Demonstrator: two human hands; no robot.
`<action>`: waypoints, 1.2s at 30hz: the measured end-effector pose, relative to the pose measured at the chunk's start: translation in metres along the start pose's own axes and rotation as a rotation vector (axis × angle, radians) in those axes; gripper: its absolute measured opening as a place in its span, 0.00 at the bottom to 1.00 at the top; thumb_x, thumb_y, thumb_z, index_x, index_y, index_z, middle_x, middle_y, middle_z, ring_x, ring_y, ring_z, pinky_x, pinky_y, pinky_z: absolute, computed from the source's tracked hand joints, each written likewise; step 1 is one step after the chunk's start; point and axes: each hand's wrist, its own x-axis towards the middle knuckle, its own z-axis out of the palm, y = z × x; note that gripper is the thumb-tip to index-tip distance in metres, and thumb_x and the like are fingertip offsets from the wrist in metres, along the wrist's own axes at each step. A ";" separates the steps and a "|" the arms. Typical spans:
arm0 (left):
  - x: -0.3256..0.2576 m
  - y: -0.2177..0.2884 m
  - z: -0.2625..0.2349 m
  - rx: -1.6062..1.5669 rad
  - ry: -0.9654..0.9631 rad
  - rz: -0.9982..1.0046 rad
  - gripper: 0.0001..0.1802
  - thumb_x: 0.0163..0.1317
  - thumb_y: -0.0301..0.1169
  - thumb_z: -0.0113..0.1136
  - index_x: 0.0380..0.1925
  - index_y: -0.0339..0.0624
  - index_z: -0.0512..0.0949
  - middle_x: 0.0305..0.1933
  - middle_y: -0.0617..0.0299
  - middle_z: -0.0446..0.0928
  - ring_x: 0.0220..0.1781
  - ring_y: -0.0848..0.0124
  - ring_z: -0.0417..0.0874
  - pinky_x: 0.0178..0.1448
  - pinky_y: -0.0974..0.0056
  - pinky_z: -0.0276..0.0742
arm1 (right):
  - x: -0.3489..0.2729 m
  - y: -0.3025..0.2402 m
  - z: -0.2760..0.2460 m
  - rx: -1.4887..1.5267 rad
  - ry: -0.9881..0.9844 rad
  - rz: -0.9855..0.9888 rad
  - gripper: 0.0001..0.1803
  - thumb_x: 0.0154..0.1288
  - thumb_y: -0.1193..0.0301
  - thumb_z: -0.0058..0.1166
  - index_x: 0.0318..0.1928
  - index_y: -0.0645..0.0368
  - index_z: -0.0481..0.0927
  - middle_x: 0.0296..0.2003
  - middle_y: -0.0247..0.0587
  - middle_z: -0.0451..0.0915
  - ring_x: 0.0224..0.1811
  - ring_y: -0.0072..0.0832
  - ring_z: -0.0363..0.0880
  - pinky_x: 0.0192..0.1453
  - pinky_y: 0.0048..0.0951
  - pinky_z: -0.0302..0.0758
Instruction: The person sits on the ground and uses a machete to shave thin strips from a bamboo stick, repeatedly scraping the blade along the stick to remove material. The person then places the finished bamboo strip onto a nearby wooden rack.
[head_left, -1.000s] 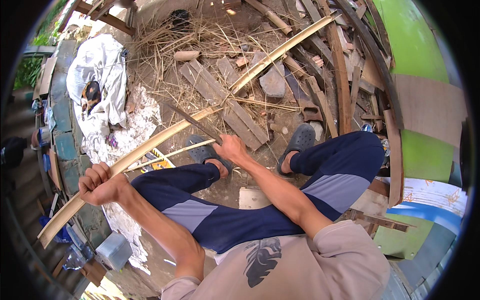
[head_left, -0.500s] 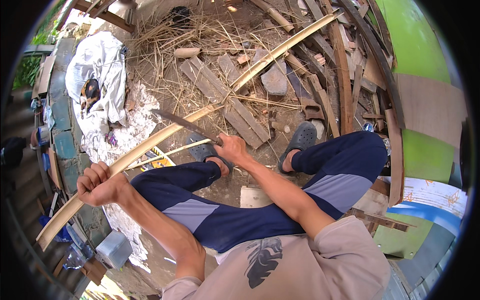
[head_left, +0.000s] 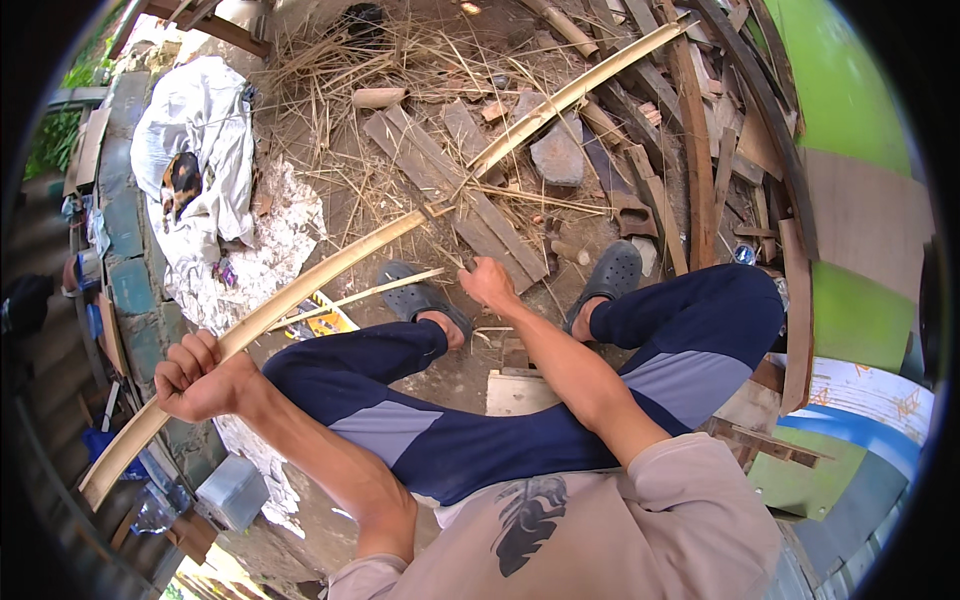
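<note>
Strip: I see a long curved tan bamboo strip (head_left: 330, 270), slanting across my knees.
Blade: dark knife blade (head_left: 447, 236) laid against it.

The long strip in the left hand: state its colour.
Pale tan-yellow, like split bamboo; the left hand grips it, seen in the head view.

Beige short-sleeved shirt (head_left: 640, 530) with a dark leaf-shaped print at lower centre — navy trousers with grey thigh panels (head_left: 640, 375), dark grey perforated clogs (head_left: 612, 272).
</note>
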 end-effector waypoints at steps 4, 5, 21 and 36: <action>-0.004 0.000 0.000 0.047 0.039 0.019 0.20 0.61 0.38 0.41 0.13 0.55 0.48 0.13 0.71 0.44 0.16 0.77 0.42 0.22 0.68 0.37 | -0.007 -0.007 0.009 -0.048 -0.008 -0.051 0.20 0.56 0.58 0.56 0.38 0.64 0.82 0.32 0.65 0.82 0.39 0.57 0.82 0.48 0.50 0.76; -0.004 0.000 0.000 0.052 0.034 0.019 0.20 0.61 0.38 0.41 0.13 0.55 0.48 0.13 0.71 0.44 0.15 0.77 0.42 0.22 0.68 0.37 | -0.013 -0.018 0.007 -0.062 -0.013 -0.103 0.20 0.56 0.58 0.56 0.38 0.64 0.82 0.33 0.65 0.82 0.40 0.57 0.82 0.48 0.50 0.76; -0.001 -0.003 0.015 0.042 0.006 0.005 0.19 0.60 0.38 0.41 0.13 0.56 0.47 0.14 0.71 0.43 0.16 0.77 0.41 0.22 0.68 0.37 | 0.015 0.014 0.000 0.056 0.005 0.103 0.21 0.57 0.58 0.55 0.40 0.65 0.82 0.37 0.64 0.82 0.45 0.57 0.81 0.52 0.50 0.76; 0.003 0.002 -0.001 0.056 -0.008 0.010 0.20 0.58 0.37 0.43 0.13 0.55 0.47 0.14 0.70 0.43 0.16 0.77 0.41 0.23 0.66 0.37 | 0.011 0.030 0.007 -0.007 -0.041 0.047 0.21 0.57 0.56 0.57 0.38 0.64 0.83 0.29 0.62 0.82 0.37 0.56 0.83 0.45 0.48 0.77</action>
